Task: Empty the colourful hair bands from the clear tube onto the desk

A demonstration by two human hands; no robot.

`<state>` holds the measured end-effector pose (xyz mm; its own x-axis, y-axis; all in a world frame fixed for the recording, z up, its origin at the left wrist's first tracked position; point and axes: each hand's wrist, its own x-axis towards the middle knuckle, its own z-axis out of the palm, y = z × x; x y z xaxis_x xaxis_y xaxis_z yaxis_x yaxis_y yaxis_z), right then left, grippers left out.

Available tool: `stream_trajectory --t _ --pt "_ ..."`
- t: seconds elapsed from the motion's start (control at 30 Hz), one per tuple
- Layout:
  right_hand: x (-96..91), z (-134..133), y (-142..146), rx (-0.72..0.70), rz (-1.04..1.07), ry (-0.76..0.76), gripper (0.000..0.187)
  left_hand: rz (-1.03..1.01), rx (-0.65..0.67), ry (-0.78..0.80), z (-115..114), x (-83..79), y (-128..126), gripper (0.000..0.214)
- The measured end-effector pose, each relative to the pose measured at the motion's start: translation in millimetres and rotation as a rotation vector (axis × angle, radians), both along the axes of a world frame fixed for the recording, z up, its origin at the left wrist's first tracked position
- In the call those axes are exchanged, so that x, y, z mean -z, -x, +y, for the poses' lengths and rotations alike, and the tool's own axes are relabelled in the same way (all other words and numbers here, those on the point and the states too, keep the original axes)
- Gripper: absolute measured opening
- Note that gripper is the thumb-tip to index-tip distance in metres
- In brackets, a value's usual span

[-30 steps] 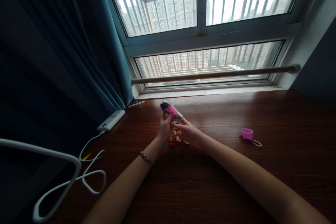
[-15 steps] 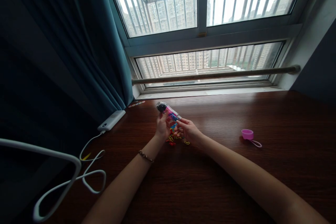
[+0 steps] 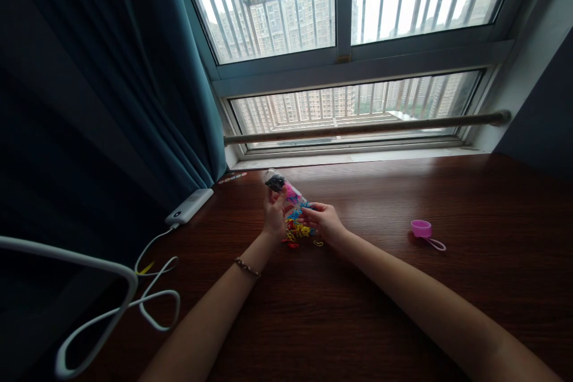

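My left hand is wrapped round a clear plastic bottle, tilted with its closed end up to the left and its mouth down to the right. Inside it lie black bands and pink bands. Blue rubber bands spill at the mouth, where the fingertips of my right hand pinch at them. Below both hands, a loose heap of yellow and red rubber bands rests on the table, partly hidden by my fingers. To the right lies a pink cap with a strap loop.
A white power bank sits at the left by the blue curtain, its white cable curling over the brown table. Behind the table are the window and a horizontal rail.
More bands have come out of the bottle, and the heap under my hands has grown with yellow and blue ones. The bottle has shifted slightly up and left; my right fingers remain at its mouth.
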<state>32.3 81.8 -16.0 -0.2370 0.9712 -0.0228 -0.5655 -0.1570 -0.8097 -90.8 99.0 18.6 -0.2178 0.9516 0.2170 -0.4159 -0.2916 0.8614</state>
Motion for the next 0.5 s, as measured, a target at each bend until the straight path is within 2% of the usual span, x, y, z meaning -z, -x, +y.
stream_trajectory --t 0.1,0.3,0.5 --pt "-1.3 -1.3 -1.0 0.000 -0.075 -0.017 0.029 -0.023 -0.040 -0.015 5.0 -0.4 5.6 0.036" --pt "-6.0 -4.7 1.7 -0.027 -0.179 -0.005 0.034 -0.097 -0.014 0.001 9.4 -0.1 11.5 0.035" --pt "-8.5 -5.3 1.0 0.011 -0.245 -0.003 0.035 -0.127 0.010 0.022 8.6 1.5 9.2 0.037"
